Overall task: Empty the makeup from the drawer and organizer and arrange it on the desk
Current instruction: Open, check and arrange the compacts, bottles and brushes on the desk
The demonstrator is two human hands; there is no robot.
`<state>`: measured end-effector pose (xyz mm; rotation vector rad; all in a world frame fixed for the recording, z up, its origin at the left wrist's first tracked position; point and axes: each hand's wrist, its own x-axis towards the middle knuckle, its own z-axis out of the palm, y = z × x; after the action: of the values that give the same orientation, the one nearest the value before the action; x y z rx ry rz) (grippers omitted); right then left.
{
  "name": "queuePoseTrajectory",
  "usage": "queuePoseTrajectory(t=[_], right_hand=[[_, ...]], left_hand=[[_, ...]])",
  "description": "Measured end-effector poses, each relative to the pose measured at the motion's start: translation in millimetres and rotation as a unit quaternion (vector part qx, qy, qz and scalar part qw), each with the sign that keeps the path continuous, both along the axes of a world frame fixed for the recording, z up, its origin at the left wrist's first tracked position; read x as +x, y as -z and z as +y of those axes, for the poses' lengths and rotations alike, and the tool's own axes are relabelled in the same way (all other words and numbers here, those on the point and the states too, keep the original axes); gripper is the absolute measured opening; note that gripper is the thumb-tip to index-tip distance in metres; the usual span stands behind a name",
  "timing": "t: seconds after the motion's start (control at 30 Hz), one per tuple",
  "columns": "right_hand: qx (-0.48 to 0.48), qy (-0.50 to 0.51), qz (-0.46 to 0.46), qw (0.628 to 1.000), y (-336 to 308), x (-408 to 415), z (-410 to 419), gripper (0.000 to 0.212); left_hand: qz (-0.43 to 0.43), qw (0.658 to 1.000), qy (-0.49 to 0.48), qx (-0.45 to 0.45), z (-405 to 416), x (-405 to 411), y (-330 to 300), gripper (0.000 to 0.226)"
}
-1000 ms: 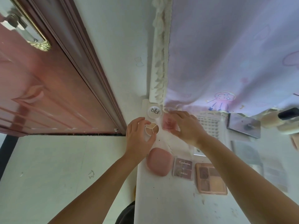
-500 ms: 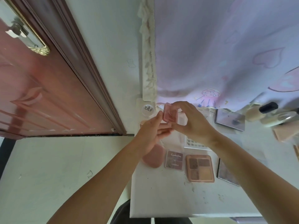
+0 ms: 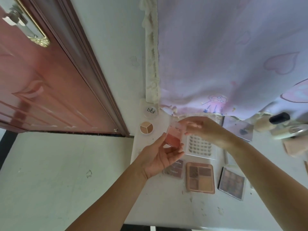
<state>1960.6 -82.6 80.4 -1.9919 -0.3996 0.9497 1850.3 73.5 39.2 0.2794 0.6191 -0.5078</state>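
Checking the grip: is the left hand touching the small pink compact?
Touching. The head view shows the left hand fingers wrapped around the pink compact lower edge.

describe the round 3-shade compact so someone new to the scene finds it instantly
Start at the brown door; its frame meets the white desk at the far left corner. Two round items sit there: the three-shade compact is the nearer one, below the white lid marked blbl. It alone shows three tan wedges.
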Motion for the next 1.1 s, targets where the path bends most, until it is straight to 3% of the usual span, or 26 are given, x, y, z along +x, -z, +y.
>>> queuePoseTrajectory(t=[0.1,0.37,0.8,0.93,1.0,1.1], right_hand=[[0.031,0.047,0.058,0.997,6.6,26.1,9.5,0.021],[-0.028,0.034,-0.015,0.999,44.2,61.0,57.7,0.025],[-0.038,-0.014,-0.125,0.991,47.8,61.2,62.8,0.021],[-0.093,-0.031,-0.229,0.968,39.5,56.3,36.5,0.024],[-0.146,-0.092,-0.254,0.952,40.6,44.4,18.2,0.023],[-0.236,-0.201,-0.327,0.893,53.9,23.7,2.4,0.033]], left_hand=[[0.038,0.999,-0.009,0.005,0.2,4.5,4.4,0.039],[0.182,0.964,-0.191,0.005,-3.8,24.0,6.6,0.01],[0.218,0.945,-0.238,0.051,-6.8,35.6,1.6,0.027],[0.231,0.945,-0.219,0.081,-7.9,31.6,0.7,0.041],[0.226,0.949,-0.203,0.089,-12.1,28.7,0.1,0.039],[0.22,0.953,-0.19,0.089,-22.1,28.1,2.2,0.033]])
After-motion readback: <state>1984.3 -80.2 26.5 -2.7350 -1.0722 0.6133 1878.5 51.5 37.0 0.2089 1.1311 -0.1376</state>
